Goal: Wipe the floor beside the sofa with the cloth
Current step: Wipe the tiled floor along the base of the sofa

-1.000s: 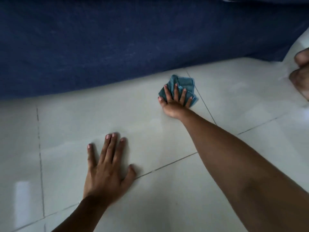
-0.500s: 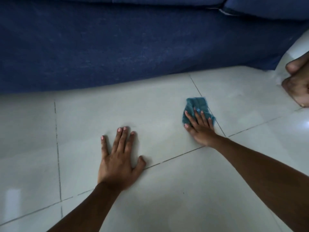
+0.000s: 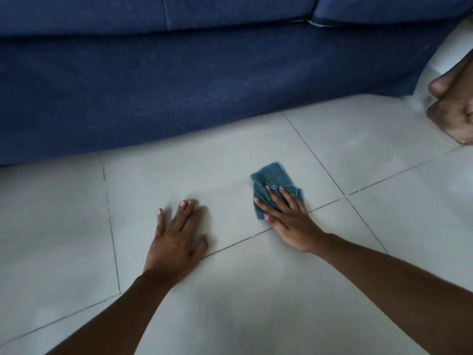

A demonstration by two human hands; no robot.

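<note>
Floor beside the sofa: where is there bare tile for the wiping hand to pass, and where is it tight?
Bare tile runs between the sofa base and both hands, and to the right of the cloth toward the foot. Tile left of the left hand is also free. It is tightest between the left hand and the right hand, flat on the cloth.

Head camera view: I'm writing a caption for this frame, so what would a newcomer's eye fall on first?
The dark blue fabric sofa fills the top of the view, above the pale grey tiled floor. At centre, the right hand presses flat on a small folded teal cloth near a grout crossing. The left hand lies spread flat on the tile to the cloth's left, apart from it.
</note>
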